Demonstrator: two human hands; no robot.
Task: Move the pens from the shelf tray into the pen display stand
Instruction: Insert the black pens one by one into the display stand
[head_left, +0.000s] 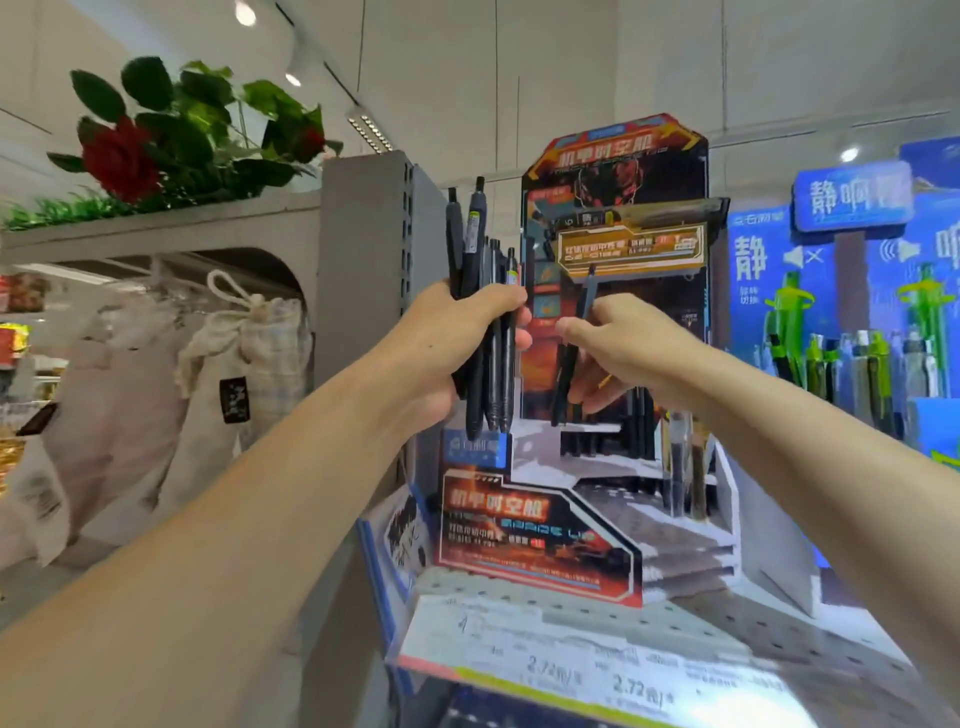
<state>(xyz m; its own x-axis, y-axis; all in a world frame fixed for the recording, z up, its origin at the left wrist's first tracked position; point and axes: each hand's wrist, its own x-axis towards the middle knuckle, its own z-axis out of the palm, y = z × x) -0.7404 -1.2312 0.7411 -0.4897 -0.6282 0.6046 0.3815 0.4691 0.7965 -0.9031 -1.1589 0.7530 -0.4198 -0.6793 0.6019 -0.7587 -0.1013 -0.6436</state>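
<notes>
My left hand (457, 343) grips a bundle of several black pens (480, 291), held upright in front of the shelf upright. My right hand (618, 353) holds a single black pen (571, 353) nearly upright, close to the bundle and in front of the pen display stand (618, 171). The stand is a tall printed cardboard unit with orange and dark graphics. A few black pens (636, 415) stand in its back row, and two more pens (685, 467) stand in a lower right slot. The shelf tray cannot be made out.
A perforated shelf (727, 623) with price labels (571, 670) on its front edge carries the stand. A blue display with green and grey pens (857, 364) stands on the right. A grey shelf upright (363, 260), cloth bags (244, 353) and artificial roses (124, 156) are at left.
</notes>
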